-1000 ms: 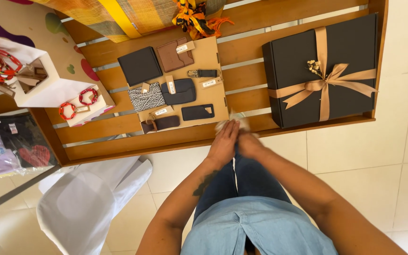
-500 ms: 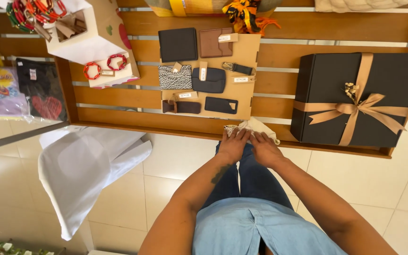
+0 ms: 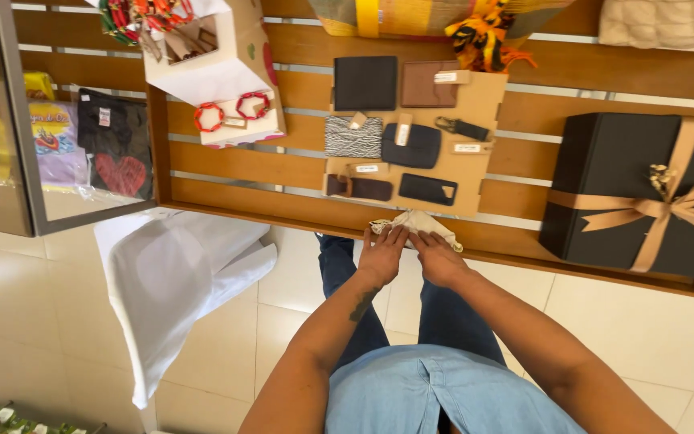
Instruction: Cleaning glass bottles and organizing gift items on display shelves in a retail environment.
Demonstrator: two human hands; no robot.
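Note:
Both hands rest side by side on a small cream cloth [image 3: 416, 220] at the front edge of a wooden slatted table [image 3: 283, 165]. My left hand [image 3: 381, 255] presses flat on the cloth's left part. My right hand [image 3: 438, 257] lies on its right part, fingers together. Just beyond the cloth sits a brown cardboard sheet [image 3: 475, 173] with several small wallets and pouches, black, brown and patterned. Whether the fingers pinch the cloth cannot be told.
A black gift box [image 3: 612, 185] with a tan ribbon bow stands at the right. A white box [image 3: 210, 76] with red bracelets is at the back left. White fabric [image 3: 174, 281] hangs left of my legs. A glass cabinet [image 3: 10, 128] holds shirts.
The view has shifted left and closer. My hands stay on the cream cloth at the table's edge, now spread a little flatter on it.

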